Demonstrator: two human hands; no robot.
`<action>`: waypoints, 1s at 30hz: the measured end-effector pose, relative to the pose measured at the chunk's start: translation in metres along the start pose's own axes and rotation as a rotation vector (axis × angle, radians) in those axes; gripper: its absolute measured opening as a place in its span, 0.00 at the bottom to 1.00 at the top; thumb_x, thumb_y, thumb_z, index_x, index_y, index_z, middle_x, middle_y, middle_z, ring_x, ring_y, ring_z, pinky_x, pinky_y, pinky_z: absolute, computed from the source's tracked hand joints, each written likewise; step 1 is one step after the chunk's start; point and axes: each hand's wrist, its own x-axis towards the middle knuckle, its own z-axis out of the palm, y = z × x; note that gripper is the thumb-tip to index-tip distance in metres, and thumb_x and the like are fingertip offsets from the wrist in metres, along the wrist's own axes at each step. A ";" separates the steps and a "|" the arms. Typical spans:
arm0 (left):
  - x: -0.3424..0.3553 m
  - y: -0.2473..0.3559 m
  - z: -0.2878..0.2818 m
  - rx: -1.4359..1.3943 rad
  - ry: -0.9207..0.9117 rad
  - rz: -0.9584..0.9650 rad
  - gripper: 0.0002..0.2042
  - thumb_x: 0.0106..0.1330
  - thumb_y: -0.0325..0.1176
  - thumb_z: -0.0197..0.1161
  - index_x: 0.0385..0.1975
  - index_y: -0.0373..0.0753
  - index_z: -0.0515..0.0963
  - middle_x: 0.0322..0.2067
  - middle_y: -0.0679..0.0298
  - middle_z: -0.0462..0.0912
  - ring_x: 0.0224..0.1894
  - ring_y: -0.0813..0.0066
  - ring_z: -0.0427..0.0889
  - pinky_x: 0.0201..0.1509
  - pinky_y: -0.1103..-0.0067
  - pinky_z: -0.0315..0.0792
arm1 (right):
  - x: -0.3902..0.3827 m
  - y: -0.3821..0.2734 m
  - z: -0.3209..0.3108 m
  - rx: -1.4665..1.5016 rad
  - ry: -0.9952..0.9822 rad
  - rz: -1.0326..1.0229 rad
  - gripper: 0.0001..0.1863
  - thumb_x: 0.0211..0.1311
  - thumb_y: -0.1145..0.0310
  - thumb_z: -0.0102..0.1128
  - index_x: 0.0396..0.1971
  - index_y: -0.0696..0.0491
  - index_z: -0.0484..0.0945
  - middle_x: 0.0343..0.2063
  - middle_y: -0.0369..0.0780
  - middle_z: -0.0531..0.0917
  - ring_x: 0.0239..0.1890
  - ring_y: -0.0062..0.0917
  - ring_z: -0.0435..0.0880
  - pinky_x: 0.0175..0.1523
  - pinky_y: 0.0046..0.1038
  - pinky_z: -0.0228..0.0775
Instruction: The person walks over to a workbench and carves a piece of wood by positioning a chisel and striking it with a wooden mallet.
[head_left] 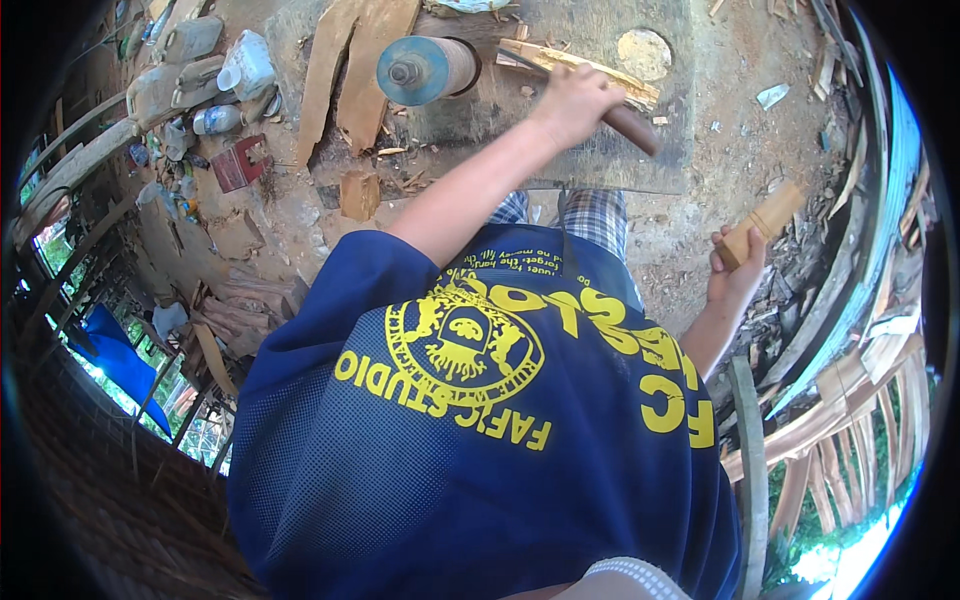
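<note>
My left hand [577, 103] is closed around a long chisel-like tool, its dark brown handle [632, 130] sticking out to the right and its thin dark blade [525, 60] running up to the left. Just beyond the hand, a pale yellow length of wood [607, 72] lies on the worn board [440, 150], and the blade overlaps it. Out to the right, my right hand [738, 250] grips a light wooden block [765, 222] with grooves around it, tilted up to the right. This block is held apart from the board.
A blue-ended cylinder [412, 72] with a central bolt stands at the board's far left. Wood slabs [355, 70] lie beside it. A round pale patch [644, 55] shows on the board. Plastic containers [248, 66] and a red box [240, 163] lie left. Bent poles [835, 270] edge the right.
</note>
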 end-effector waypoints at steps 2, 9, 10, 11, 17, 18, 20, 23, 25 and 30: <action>-0.001 0.016 0.006 -0.040 0.021 0.038 0.17 0.51 0.28 0.67 0.42 0.53 0.78 0.39 0.71 0.78 0.53 0.69 0.72 0.56 0.62 0.59 | -0.013 0.004 0.011 -0.021 0.018 0.002 0.22 0.66 0.60 0.54 0.53 0.57 0.64 0.33 0.45 0.77 0.28 0.28 0.80 0.19 0.18 0.59; 0.000 0.022 0.004 -0.131 -0.021 -0.005 0.17 0.49 0.31 0.69 0.41 0.54 0.78 0.41 0.73 0.79 0.55 0.69 0.71 0.55 0.60 0.58 | -0.036 0.010 0.033 -0.094 -0.099 0.082 0.14 0.65 0.60 0.55 0.42 0.53 0.68 0.25 0.43 0.79 0.21 0.27 0.80 0.17 0.19 0.55; 0.000 0.020 0.001 -0.147 -0.041 -0.041 0.17 0.49 0.30 0.69 0.41 0.54 0.78 0.41 0.73 0.79 0.55 0.69 0.71 0.55 0.60 0.58 | -0.037 0.010 0.035 -0.098 -0.098 0.075 0.14 0.65 0.60 0.55 0.42 0.53 0.68 0.25 0.43 0.79 0.21 0.27 0.80 0.17 0.19 0.55; 0.001 0.017 -0.001 -0.164 -0.061 -0.077 0.17 0.49 0.30 0.68 0.41 0.54 0.79 0.41 0.72 0.79 0.55 0.68 0.71 0.55 0.60 0.58 | -0.037 0.010 0.036 -0.118 -0.111 0.076 0.13 0.65 0.60 0.55 0.42 0.53 0.68 0.25 0.42 0.79 0.21 0.27 0.80 0.17 0.19 0.55; 0.003 -0.003 -0.001 -0.151 -0.065 -0.061 0.18 0.48 0.31 0.68 0.41 0.54 0.80 0.41 0.71 0.80 0.55 0.68 0.72 0.55 0.60 0.59 | -0.038 0.011 0.040 -0.209 -0.128 0.053 0.13 0.65 0.60 0.56 0.42 0.52 0.68 0.24 0.42 0.79 0.21 0.26 0.80 0.17 0.19 0.55; 0.004 -0.004 -0.001 -0.129 -0.078 -0.042 0.18 0.49 0.33 0.69 0.42 0.55 0.80 0.42 0.71 0.81 0.55 0.68 0.72 0.56 0.59 0.59 | -0.038 0.011 0.041 -0.212 -0.135 0.044 0.13 0.65 0.60 0.56 0.42 0.52 0.68 0.24 0.41 0.79 0.21 0.26 0.80 0.17 0.19 0.55; 0.005 -0.008 -0.001 -0.163 -0.066 -0.044 0.17 0.49 0.32 0.69 0.42 0.55 0.80 0.41 0.72 0.81 0.54 0.67 0.72 0.57 0.59 0.58 | -0.040 0.010 0.041 -0.220 -0.143 0.029 0.14 0.65 0.60 0.56 0.42 0.52 0.68 0.24 0.41 0.79 0.21 0.26 0.80 0.17 0.19 0.55; 0.005 -0.015 0.003 -0.216 -0.050 -0.060 0.16 0.50 0.32 0.68 0.41 0.55 0.81 0.40 0.72 0.82 0.54 0.67 0.73 0.57 0.59 0.58 | -0.042 0.008 0.042 -0.233 -0.155 0.014 0.15 0.64 0.59 0.56 0.42 0.54 0.69 0.25 0.42 0.79 0.21 0.28 0.81 0.15 0.18 0.56; 0.004 -0.018 0.003 -0.240 -0.038 -0.075 0.16 0.50 0.32 0.68 0.40 0.54 0.81 0.39 0.73 0.83 0.53 0.67 0.73 0.58 0.59 0.58 | -0.044 0.008 0.043 -0.255 -0.152 0.009 0.15 0.64 0.59 0.56 0.41 0.53 0.69 0.25 0.42 0.79 0.21 0.28 0.81 0.15 0.18 0.56; 0.001 -0.018 0.003 -0.183 -0.097 -0.069 0.15 0.47 0.29 0.66 0.37 0.50 0.80 0.38 0.71 0.82 0.51 0.67 0.76 0.54 0.64 0.63 | -0.045 0.010 0.041 -0.263 -0.163 -0.014 0.15 0.64 0.58 0.56 0.42 0.53 0.69 0.25 0.42 0.79 0.21 0.28 0.81 0.16 0.19 0.56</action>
